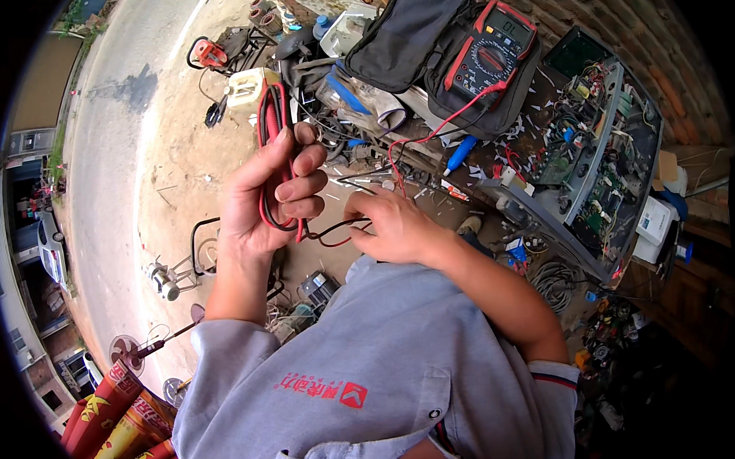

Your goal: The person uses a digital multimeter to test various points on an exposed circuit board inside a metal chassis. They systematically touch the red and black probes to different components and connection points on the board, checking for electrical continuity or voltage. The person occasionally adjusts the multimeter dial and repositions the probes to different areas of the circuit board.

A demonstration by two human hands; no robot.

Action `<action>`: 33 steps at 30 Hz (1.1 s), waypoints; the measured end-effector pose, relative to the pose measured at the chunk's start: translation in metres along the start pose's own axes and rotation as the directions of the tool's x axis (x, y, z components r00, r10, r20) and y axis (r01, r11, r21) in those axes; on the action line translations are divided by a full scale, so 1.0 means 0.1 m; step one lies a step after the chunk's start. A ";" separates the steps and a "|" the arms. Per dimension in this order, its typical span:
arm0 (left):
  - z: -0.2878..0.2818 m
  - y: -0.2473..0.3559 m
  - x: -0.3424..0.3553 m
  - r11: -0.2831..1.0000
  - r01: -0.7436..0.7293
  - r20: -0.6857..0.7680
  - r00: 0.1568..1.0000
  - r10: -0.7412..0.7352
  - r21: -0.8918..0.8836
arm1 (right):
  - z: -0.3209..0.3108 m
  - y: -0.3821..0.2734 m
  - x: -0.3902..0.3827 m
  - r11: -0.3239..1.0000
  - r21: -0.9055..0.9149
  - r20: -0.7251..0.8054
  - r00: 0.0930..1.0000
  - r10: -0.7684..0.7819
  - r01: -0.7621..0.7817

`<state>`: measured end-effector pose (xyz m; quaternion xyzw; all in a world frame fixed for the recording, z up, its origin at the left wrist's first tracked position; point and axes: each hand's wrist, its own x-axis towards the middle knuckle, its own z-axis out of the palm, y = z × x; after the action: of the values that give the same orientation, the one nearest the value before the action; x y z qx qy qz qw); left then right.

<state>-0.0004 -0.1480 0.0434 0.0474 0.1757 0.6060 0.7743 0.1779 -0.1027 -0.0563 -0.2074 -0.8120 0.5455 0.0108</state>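
Observation:
My left hand [255,189] is closed round a coiled bundle of red and black test leads [271,111], whose loops stick up above the fist. Close to my chest, my right hand [404,228] is bent inward, with its fingers pinched on a stretch of the same leads. A red lead runs from behind that hand up to a red-and-black multimeter [491,57]. The meter rests in an open black fabric case [413,38] on the cluttered workbench. A blue pen-shaped tool [460,155] lies on the bench between my right hand and the meter.
At right an opened appliance chassis [600,161] shows circuit boards and loose wires. Coiled cable [554,286] and parts litter the floor below it. Left of the bench stand a cream jerrycan [251,89] and a red machine [209,53]; a brick wall [619,18] rises behind.

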 end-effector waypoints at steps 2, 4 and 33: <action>-0.01 0.13 -0.06 1.000 0.000 -0.025 1.000 0.001 0.021 | 0.06 -0.01 0.00 0.978 0.206 -0.104 0.994 -0.018 0.039; -0.04 0.16 -0.08 0.999 -0.015 -0.033 0.999 0.016 0.032 | 0.20 -0.10 0.08 0.947 -0.240 -0.342 0.894 -0.288 0.213; -0.34 -0.16 0.54 0.507 -0.074 -0.005 0.988 0.154 0.859 | -0.74 -0.63 0.18 0.778 0.334 -0.871 0.491 0.038 0.532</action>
<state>0.0144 -0.1053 -0.0045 0.4093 0.4788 0.4919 0.6011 0.1594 -0.0512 0.0263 -0.3037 -0.5233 0.5814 0.5440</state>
